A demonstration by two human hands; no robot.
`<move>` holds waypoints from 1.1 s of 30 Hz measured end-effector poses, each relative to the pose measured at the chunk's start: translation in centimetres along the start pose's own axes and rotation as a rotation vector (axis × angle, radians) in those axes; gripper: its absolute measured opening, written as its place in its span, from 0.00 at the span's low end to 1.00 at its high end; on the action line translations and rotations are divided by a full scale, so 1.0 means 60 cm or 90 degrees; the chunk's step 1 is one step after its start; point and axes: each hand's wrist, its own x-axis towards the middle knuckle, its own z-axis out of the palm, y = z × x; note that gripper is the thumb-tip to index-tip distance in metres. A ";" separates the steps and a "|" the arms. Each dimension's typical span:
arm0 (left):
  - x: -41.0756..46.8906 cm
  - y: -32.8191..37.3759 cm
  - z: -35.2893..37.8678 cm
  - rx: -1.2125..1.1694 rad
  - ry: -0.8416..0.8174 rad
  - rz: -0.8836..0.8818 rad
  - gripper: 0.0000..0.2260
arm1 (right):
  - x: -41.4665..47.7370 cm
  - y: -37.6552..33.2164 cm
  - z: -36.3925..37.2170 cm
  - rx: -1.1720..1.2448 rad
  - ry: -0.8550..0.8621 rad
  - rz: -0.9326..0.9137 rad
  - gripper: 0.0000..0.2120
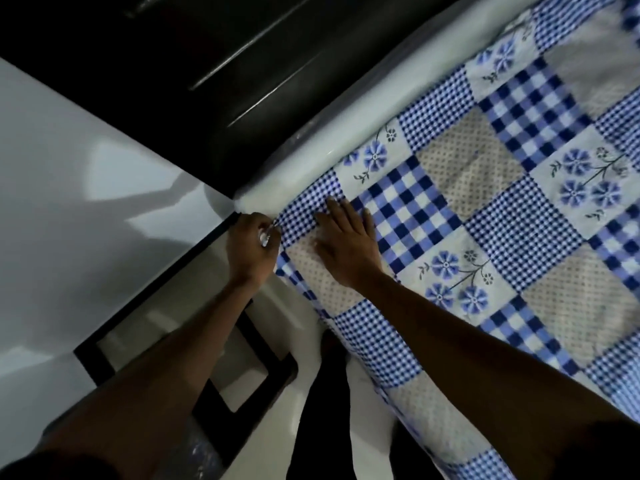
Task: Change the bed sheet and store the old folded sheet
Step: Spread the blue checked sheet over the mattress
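Crowding the bed sheet corner are headboard and wall.

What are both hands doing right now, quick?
Left hand: curled, gripping the checked sheet at its corner.
Right hand: open, flat on the sheet.

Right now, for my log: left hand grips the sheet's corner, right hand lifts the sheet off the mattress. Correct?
No: the head view shows the right hand pressing flat on the sheet, not lifting it. The left hand does grip the corner.
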 end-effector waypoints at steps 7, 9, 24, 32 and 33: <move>0.016 -0.010 -0.034 -0.121 -0.081 -0.084 0.10 | 0.020 -0.036 -0.037 0.031 0.051 0.026 0.37; 0.022 -0.014 -0.049 -0.119 -0.092 -0.052 0.10 | 0.035 -0.046 -0.050 0.013 0.072 -0.007 0.41; -0.048 0.041 -0.042 -0.214 -0.201 0.045 0.08 | 0.039 -0.049 -0.070 -0.022 0.108 -0.220 0.07; -0.077 0.047 -0.021 -0.122 -0.347 -0.110 0.06 | -0.024 -0.028 -0.083 0.010 0.076 -0.268 0.11; -0.079 0.044 -0.021 -0.085 -0.342 -0.072 0.09 | -0.030 -0.024 -0.082 0.011 0.073 -0.273 0.11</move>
